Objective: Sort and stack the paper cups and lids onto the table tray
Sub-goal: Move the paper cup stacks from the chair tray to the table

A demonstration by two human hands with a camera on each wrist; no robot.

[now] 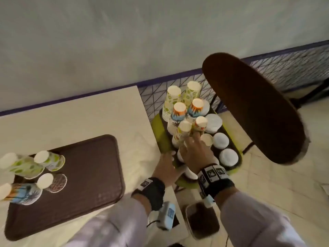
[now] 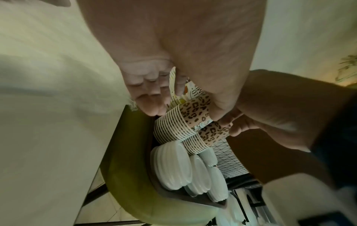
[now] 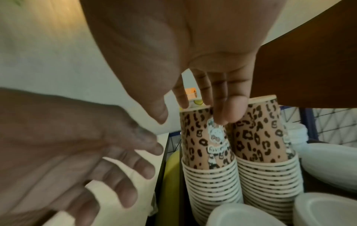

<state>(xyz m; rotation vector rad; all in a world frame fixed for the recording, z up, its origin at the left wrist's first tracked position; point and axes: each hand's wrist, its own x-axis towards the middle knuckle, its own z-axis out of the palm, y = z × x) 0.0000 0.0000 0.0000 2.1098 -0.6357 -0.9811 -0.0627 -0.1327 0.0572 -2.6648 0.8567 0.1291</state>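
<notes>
Nearest me, my left hand (image 1: 164,164) hangs by the corner of the white table (image 1: 99,111), its fingers (image 3: 133,165) loosely spread and holding nothing, I judge so it can steady whatever comes up. Just past it my right hand (image 1: 195,152) reaches down into the source tray (image 1: 237,162) on the green stool (image 1: 160,132); its fingers (image 3: 230,110) are straight and slid between the two leopard-print cup stacks (image 3: 241,152), touching them but not yet closed on either (I read this as parting the pair to lift one). White lids (image 1: 228,157) lie piled beside those stacks, and taller patterned cup stacks (image 1: 185,107) stand behind. Off left, the brown table tray (image 1: 85,175) carries four short upturned cup stacks (image 1: 35,168), one per pattern.
</notes>
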